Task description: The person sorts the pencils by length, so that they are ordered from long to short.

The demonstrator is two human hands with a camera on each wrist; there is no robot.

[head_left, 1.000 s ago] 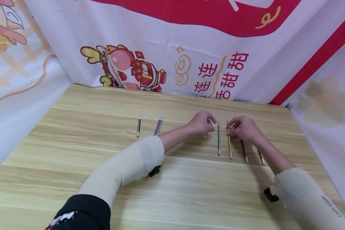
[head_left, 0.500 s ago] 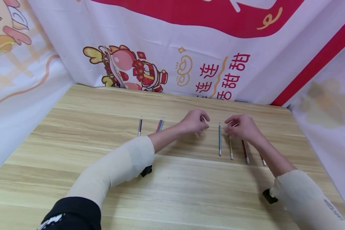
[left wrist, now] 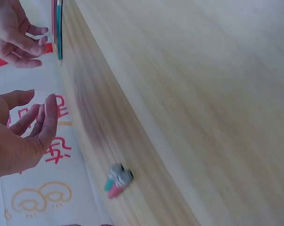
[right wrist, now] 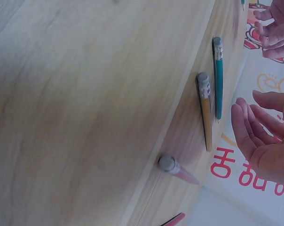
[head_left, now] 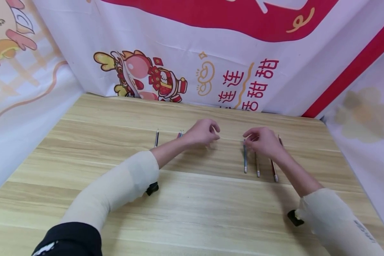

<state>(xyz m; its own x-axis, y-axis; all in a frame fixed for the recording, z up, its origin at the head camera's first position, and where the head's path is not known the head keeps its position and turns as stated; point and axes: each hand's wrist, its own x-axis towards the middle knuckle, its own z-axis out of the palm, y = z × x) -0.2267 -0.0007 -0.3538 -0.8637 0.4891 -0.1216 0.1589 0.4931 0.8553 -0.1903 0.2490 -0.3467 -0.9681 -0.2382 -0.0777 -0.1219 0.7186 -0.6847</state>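
Note:
My left hand (head_left: 203,132) is raised over the table, fingers loosely bent and holding nothing. Under that wrist lies a pair of pencils (head_left: 180,135), one reddish and one blue, mostly hidden by the arm. A dark pencil (head_left: 157,138) lies left of them. My right hand (head_left: 261,142), loosely bent too, hovers over the upper ends of a teal pencil (head_left: 245,160) and a yellow pencil (head_left: 257,167). Farther right are a dark red pencil (head_left: 274,170) and another reddish pencil (head_left: 280,140), partly behind the forearm. Nothing sits between the fingers in the right wrist view.
The wooden table (head_left: 192,213) meets a white printed cloth (head_left: 185,42) with red lettering at its back edge. More cloth hangs at the left and right sides. A small black piece (head_left: 151,188) is on the left sleeve, another (head_left: 295,217) on the right.
My left hand has moved left, away from the teal pencil. My right hand has drifted left from the yellow pencil, its fingers now overlapping the teal pencil's upper end. The right-hand pencils keep their places.

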